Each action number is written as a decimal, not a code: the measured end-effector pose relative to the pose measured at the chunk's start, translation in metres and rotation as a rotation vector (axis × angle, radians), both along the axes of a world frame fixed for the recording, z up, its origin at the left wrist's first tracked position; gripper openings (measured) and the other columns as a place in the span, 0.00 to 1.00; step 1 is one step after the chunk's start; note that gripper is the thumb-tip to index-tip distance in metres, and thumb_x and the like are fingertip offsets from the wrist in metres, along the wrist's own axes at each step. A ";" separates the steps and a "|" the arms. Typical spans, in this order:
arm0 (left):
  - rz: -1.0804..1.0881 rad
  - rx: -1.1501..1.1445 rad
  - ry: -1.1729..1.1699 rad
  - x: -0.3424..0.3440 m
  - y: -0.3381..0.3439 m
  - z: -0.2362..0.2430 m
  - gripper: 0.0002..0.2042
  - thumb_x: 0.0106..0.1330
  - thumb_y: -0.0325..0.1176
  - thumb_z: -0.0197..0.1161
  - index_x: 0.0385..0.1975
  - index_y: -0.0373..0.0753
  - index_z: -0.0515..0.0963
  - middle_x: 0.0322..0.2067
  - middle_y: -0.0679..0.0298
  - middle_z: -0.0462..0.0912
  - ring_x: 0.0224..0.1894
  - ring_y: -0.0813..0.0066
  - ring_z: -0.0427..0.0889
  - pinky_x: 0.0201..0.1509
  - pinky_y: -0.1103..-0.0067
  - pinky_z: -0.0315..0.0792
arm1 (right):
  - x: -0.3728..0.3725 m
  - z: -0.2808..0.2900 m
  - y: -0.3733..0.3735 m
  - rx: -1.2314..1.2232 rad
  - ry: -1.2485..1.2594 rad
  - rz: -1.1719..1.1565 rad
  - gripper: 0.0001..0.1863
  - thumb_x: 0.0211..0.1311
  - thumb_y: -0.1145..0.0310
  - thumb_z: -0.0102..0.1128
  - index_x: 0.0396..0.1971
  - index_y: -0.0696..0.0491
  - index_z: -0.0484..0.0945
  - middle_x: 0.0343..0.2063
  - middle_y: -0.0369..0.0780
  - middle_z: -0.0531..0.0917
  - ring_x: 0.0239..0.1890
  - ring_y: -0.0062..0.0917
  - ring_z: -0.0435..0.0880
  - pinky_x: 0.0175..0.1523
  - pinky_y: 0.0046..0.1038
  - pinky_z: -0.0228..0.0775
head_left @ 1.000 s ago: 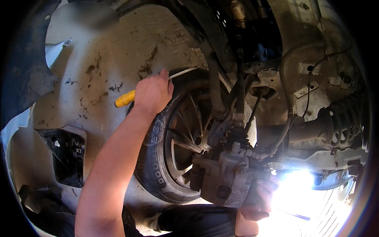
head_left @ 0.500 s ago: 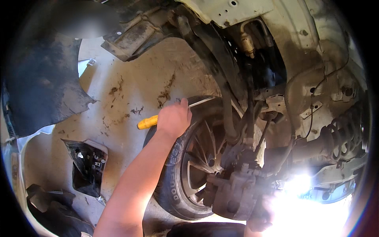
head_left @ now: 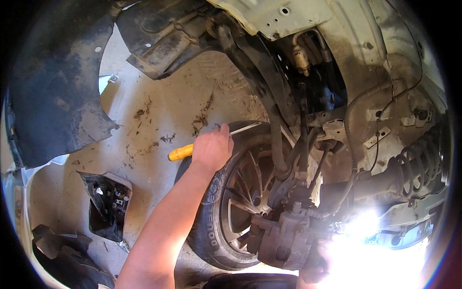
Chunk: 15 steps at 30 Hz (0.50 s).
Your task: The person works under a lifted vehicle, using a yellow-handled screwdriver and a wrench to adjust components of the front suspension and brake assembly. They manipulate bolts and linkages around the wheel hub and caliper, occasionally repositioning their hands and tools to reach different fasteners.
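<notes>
My left hand is closed round a screwdriver with a yellow handle and a long pale shaft. The handle sticks out to the left of my fist and the shaft points right, over the top of a tire. Low in the view, my right hand is at the right side of the rusty brake caliper. Strong glare and shadow hide its fingers, so I cannot tell whether it grips anything.
A coil spring and strut lie at the right, below the wheel well with its hoses. A black liner panel hangs at the upper left. A dark plastic housing rests on the dirt-strewn floor. Bright light washes out the lower right.
The view has shifted slightly. My left hand still holds the screwdriver in nearly the same place, and my right hand stays by the caliper.
</notes>
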State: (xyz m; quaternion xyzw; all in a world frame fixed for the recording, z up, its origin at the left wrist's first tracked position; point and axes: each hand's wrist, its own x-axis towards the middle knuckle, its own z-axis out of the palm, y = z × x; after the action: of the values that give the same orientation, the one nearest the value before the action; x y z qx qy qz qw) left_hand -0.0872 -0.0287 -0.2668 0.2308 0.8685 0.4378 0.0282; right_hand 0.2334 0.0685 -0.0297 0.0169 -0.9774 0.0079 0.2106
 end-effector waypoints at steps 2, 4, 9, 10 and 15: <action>0.002 -0.002 -0.003 0.000 -0.001 0.000 0.10 0.63 0.36 0.57 0.35 0.35 0.72 0.27 0.53 0.83 0.31 0.54 0.84 0.36 0.63 0.78 | 0.006 -0.001 0.004 0.012 -0.012 -0.002 0.33 0.76 0.48 0.24 0.43 0.59 0.76 0.37 0.49 0.80 0.44 0.41 0.77 0.64 0.53 0.58; -0.007 -0.006 -0.023 0.000 -0.002 0.002 0.10 0.63 0.36 0.57 0.35 0.35 0.72 0.26 0.54 0.83 0.31 0.54 0.84 0.36 0.63 0.78 | 0.005 0.000 0.004 -0.012 -0.014 0.008 0.33 0.75 0.48 0.25 0.43 0.59 0.77 0.38 0.49 0.80 0.46 0.41 0.76 0.64 0.52 0.58; -0.010 -0.006 -0.002 0.000 -0.001 0.001 0.09 0.63 0.36 0.57 0.34 0.36 0.72 0.26 0.54 0.83 0.31 0.54 0.84 0.36 0.63 0.78 | -0.006 -0.007 -0.004 -0.123 0.088 0.015 0.31 0.75 0.49 0.28 0.43 0.60 0.77 0.39 0.48 0.81 0.52 0.44 0.74 0.64 0.51 0.59; -0.013 -0.012 -0.006 0.000 -0.001 0.001 0.09 0.63 0.36 0.57 0.34 0.36 0.72 0.26 0.53 0.83 0.31 0.54 0.84 0.36 0.63 0.78 | -0.005 -0.010 -0.005 -0.107 0.117 -0.002 0.31 0.75 0.49 0.29 0.43 0.60 0.77 0.39 0.49 0.81 0.52 0.44 0.73 0.64 0.51 0.60; -0.007 0.006 0.005 0.000 0.001 -0.003 0.09 0.62 0.36 0.57 0.33 0.35 0.72 0.27 0.53 0.83 0.31 0.54 0.84 0.36 0.63 0.78 | -0.002 -0.017 -0.003 -0.111 0.175 -0.025 0.31 0.75 0.49 0.30 0.42 0.60 0.77 0.39 0.49 0.82 0.55 0.46 0.72 0.64 0.51 0.60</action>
State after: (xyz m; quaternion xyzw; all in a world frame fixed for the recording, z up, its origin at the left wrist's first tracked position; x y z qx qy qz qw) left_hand -0.0875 -0.0274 -0.2697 0.2352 0.8664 0.4396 0.0268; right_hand 0.2315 0.0652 -0.0468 -0.0064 -0.9534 0.0578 0.2959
